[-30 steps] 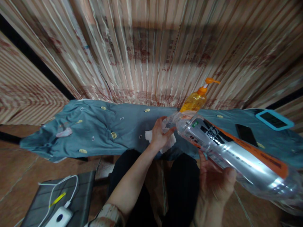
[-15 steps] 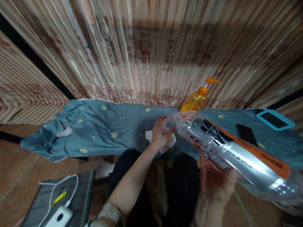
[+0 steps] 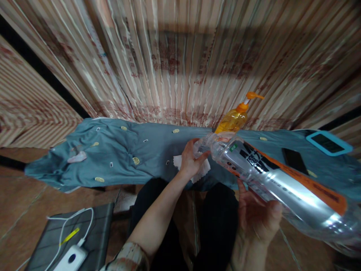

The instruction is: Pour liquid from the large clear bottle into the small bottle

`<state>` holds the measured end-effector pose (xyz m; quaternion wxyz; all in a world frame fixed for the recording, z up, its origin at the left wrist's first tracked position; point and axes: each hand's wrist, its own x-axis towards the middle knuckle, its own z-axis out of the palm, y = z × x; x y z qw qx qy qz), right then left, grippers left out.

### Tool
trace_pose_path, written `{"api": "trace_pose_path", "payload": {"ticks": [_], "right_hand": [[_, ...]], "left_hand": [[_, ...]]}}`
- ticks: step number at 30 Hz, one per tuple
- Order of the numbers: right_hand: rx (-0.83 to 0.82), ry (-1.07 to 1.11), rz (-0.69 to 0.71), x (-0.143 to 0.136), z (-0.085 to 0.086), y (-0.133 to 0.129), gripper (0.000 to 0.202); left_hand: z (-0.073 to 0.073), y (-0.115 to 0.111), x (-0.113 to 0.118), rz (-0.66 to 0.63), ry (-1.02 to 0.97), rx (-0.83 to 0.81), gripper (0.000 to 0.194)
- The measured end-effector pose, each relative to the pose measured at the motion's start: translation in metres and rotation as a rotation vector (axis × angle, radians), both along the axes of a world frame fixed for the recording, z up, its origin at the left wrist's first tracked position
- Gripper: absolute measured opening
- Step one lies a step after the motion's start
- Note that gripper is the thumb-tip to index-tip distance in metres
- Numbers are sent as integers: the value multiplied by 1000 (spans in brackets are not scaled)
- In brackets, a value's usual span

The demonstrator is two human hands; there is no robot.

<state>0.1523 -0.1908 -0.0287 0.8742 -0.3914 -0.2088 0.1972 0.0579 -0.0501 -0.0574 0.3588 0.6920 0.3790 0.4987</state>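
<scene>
I am finding nothing legible through this feed. Bold black lettering (image 3: 255, 160) is running across the silver-and-orange label (image 3: 293, 197) of the clear bottle (image 3: 278, 184), with smaller print beside it, all blurring. Marks on the blue-framed screen (image 3: 328, 143) are showing too dimly; reddish characters on the curtain (image 3: 169, 60) are smearing.

A pump bottle (image 3: 232, 118) with an orange top and yellow liquid stands on a teal pineapple-print cloth (image 3: 152, 158). Behind it hangs a striped, pleated curtain (image 3: 169, 56). To its right lie a black smartphone (image 3: 295, 161) and, farther right, a blue-framed digital display (image 3: 328, 143). Far to its left, nearer the viewer, a dark stool (image 3: 98, 226) bears a white power bank (image 3: 70, 260) with a white cable (image 3: 91, 220) plugged in.
</scene>
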Motion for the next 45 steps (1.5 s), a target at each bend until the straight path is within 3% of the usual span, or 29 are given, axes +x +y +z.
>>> {"api": "trace_pose_path", "payload": {"ticks": [35, 45], "right_hand": [[9, 18, -13, 2, -3, 0, 64], [-21, 34, -37, -1, 3, 0, 72]], "left_hand": [[0, 0, -1, 0, 16, 3, 42], [-1, -1, -1, -9, 1, -2, 43]]}}
